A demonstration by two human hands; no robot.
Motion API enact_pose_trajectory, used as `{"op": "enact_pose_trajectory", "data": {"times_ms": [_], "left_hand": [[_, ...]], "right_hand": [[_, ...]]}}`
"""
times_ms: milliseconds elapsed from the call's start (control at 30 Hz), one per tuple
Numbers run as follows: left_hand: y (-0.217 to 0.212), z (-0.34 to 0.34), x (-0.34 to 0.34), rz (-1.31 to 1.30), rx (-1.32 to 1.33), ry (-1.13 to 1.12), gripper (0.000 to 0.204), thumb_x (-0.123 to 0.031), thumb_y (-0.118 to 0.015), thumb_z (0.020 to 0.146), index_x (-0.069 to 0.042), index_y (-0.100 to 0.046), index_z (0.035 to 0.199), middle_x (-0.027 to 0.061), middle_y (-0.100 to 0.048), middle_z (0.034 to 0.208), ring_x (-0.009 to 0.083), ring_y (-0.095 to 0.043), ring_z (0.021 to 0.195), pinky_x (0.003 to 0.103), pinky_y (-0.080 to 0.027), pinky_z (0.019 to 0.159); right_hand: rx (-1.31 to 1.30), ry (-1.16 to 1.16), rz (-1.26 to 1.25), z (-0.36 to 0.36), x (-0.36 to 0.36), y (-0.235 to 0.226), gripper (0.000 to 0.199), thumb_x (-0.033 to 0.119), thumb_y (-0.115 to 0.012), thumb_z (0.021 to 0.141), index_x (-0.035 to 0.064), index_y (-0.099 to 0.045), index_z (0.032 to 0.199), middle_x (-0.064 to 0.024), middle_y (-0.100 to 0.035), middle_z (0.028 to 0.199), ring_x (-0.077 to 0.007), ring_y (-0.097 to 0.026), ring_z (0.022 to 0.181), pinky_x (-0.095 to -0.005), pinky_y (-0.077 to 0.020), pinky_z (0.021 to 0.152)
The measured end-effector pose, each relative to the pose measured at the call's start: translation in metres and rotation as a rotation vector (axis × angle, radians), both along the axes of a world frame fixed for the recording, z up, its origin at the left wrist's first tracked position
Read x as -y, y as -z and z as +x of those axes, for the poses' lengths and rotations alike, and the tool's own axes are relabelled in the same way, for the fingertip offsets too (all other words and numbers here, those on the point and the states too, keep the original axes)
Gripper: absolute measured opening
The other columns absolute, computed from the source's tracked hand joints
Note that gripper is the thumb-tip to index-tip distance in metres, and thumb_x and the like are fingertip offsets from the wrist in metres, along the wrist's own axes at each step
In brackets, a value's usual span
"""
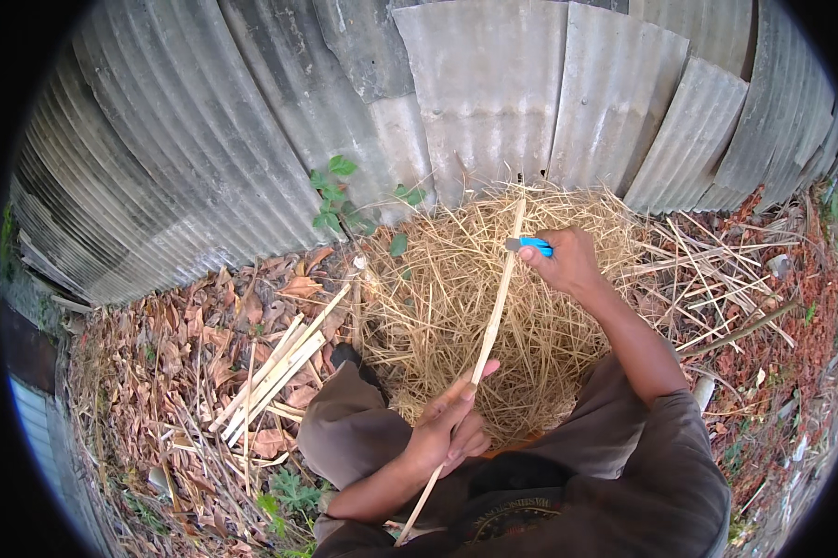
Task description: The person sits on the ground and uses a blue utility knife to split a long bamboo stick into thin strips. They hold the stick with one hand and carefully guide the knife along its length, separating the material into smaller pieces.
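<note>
A long, pale wooden strip (498, 316), likely split bamboo, slants from my lap up toward the metal wall. Its lower part passes through my left hand (448, 432), which is closed around it with a finger stretched along the strip. Farther up, my right hand (567, 260) grips a blue-handled knife (536, 245). The knife's short grey blade lies against the strip near its far end. Below both hands spreads a heap of thin, straw-coloured shavings (437, 307), lying between my legs.
Several split strips (279, 372) lie in a bundle on dry leaves (191, 363) at the left. More thin sticks (730, 279) are scattered at the right. Corrugated metal sheets (493, 84) stand along the far side, with a green plant (330, 195) at their foot.
</note>
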State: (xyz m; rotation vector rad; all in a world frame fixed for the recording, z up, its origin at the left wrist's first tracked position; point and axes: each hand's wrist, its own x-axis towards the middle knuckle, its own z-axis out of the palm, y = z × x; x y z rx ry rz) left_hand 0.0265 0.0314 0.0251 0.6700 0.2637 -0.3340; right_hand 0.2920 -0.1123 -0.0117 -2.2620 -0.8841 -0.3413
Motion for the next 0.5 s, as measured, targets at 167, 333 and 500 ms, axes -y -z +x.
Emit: {"op": "enact_pose_trajectory", "data": {"times_ms": [167,333,500], "left_hand": [[-0.001,-0.002,-0.004,-0.058,0.041,-0.037,0.046,-0.024,-0.032,0.104,-0.01,-0.023,0.148,-0.0025,-0.027,0.043,0.0073,-0.022,0.036,0.024,-0.026,0.046],[0.001,-0.004,0.0,0.031,-0.028,0.012,0.047,-0.024,-0.031,0.104,-0.009,-0.023,0.147,-0.0016,-0.028,0.041,0.008,-0.023,0.034,0.025,-0.027,0.046],[0.005,-0.004,-0.005,0.07,0.03,-0.033,0.045,-0.022,-0.031,0.104,-0.008,-0.024,0.147,-0.0019,-0.028,0.042,0.0073,-0.024,0.034,0.023,-0.027,0.045]], "right_hand": [[0.114,-0.197,-0.113,-0.031,-0.008,0.0,0.075,0.078,-0.05,0.075,0.0081,-0.057,0.05,-0.0045,-0.046,0.039,-0.0214,-0.051,0.036,-0.0356,-0.041,0.039],[-0.033,-0.062,-0.144,0.001,0.001,0.003,0.077,0.079,-0.047,0.077,0.0079,-0.059,0.051,-0.0042,-0.045,0.038,-0.0206,-0.051,0.037,-0.0366,-0.0406,0.039],[0.114,-0.265,-0.196,-0.035,-0.005,0.012,0.078,0.08,-0.041,0.08,0.0089,-0.059,0.051,-0.0014,-0.041,0.036,-0.0165,-0.048,0.035,-0.0332,-0.0378,0.036]]}}
